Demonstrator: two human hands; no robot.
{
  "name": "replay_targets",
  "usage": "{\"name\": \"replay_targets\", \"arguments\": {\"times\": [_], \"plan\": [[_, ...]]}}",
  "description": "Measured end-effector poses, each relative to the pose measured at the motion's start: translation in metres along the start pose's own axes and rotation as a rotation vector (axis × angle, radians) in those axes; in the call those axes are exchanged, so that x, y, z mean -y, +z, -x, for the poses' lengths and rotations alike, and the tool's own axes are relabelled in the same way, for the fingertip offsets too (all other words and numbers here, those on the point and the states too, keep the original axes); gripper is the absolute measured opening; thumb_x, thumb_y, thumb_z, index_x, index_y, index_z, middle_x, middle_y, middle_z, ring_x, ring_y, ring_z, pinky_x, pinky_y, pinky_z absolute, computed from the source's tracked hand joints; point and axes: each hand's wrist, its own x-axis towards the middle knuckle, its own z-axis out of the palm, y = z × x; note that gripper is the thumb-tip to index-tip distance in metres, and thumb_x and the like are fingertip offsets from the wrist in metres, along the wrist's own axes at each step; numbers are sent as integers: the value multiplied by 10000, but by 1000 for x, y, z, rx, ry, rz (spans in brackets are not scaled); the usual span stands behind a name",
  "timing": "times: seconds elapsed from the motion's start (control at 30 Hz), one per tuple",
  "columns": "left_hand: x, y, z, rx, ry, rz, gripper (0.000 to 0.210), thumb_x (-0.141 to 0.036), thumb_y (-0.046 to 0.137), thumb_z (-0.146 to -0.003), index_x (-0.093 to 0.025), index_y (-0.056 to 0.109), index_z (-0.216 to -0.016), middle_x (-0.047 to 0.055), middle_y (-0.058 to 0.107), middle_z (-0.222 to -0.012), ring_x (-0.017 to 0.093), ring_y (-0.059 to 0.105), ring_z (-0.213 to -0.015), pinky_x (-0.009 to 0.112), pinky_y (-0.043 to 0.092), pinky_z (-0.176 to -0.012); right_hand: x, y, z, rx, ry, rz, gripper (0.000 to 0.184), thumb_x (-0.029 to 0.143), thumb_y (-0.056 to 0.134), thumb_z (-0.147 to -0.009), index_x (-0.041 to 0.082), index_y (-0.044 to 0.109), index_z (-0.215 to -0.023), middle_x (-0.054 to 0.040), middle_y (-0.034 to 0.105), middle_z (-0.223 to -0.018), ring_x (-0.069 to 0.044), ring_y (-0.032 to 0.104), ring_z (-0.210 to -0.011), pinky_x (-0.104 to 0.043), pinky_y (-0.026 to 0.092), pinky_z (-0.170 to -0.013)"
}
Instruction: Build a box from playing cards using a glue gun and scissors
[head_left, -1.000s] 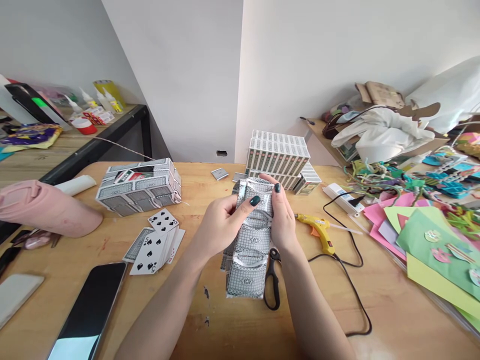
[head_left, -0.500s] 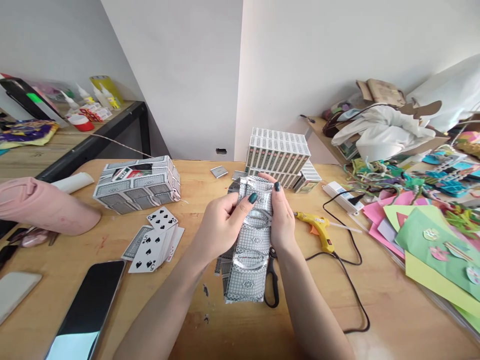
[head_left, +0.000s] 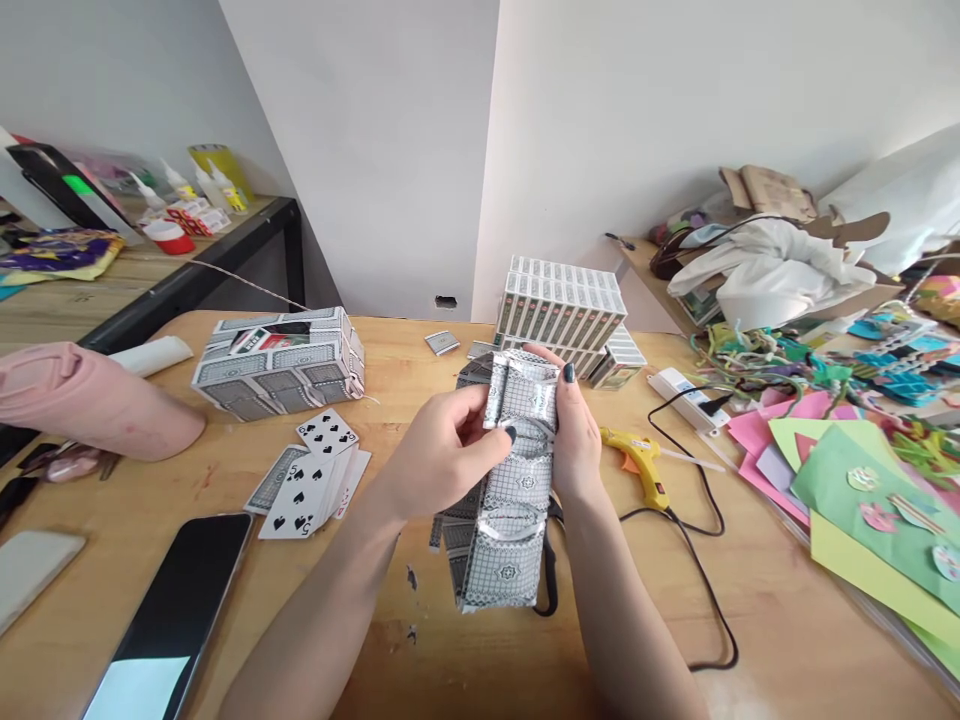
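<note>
Upright before me is a long, narrow piece made of playing cards (head_left: pixel 514 485), with patterned grey-and-white backs and shiny curved edges across its face. My left hand (head_left: pixel 442 450) grips its upper left side, thumb on the front and fingers partly hidden at the edge. My right hand (head_left: pixel 576 440) is closed round the upper right edge, its thumb near the top corner. More grey card backs (head_left: pixel 456 560) show behind the piece on the left. Beneath its lower right side, a black scissors handle (head_left: pixel 551 580) partly shows.
A card-covered box (head_left: pixel 277 385) and loose playing cards (head_left: pixel 300 500) lie left, near a phone (head_left: pixel 176 610). Stacked card packs (head_left: pixel 562 305) stand at the back. A yellow glue gun (head_left: pixel 637 465), its cord, a power strip (head_left: pixel 686 395) and coloured paper (head_left: pixel 847 480) lie right.
The card piece has shifted slightly right and turned, showing more of its left side. My left thumb has slid down its front from near the top.
</note>
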Motion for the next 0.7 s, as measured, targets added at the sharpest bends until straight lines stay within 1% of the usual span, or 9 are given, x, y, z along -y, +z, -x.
{"name": "replay_targets", "arguments": {"times": [0.17, 0.3, 0.4, 0.5, 0.6, 0.7], "plan": [[3, -1, 0, -21, -47, -75, 95, -208, 507, -764, -167, 506, -678, 3, 452, -620, 101, 400, -545, 236, 327, -446, 3, 0, 0, 1, -19, -12, 434, 470, 241, -926, 295, 485, -1239, -20, 559, -1203, -194, 510, -1099, -430, 344, -1012], [-1, 5, 2, -64, -45, -51, 153, -195, 529, -744, -179, 462, -608, -20, 403, -555, 90, 353, -491, 231, 286, -405, 5, -1, 0, 35, -31, 13, 469, 498, 205, -919, 297, 476, -1245, -24, 583, -1153, -208, 524, -1077, -450, 382, -973], [-6, 13, 8, -143, -12, -79, 248, -190, 537, -739, -187, 380, -548, -38, 335, -516, 81, 304, -467, 226, 251, -383, 4, -1, 1, 52, -25, -6, 511, 535, 185, -903, 303, 464, -1263, -25, 607, -1112, -228, 535, -1076, -463, 412, -941], [-9, 21, 11, -217, 50, -151, 299, -167, 529, -742, -187, 322, -527, -47, 310, -497, 76, 274, -460, 229, 231, -387, 1, 1, 2, 50, -14, -32, 524, 551, 187, -893, 316, 456, -1276, -19, 624, -1084, -241, 539, -1079, -467, 420, -930], [-7, 28, 11, -282, 121, -235, 339, -130, 518, -732, -186, 261, -518, -58, 274, -477, 71, 250, -449, 237, 224, -406, -4, 2, 1, 47, -13, -48, 533, 551, 187, -891, 307, 462, -1277, -15, 626, -1092, -246, 538, -1086, -465, 416, -932], [-3, 32, 9, -332, 160, -319, 363, -104, 506, -723, -185, 211, -529, -61, 256, -475, 71, 249, -447, 245, 219, -427, -9, 3, -1, 77, 0, -100, 552, 541, 157, -897, 289, 445, -1295, -15, 617, -1123, -237, 553, -1066, -448, 429, -915]]}}
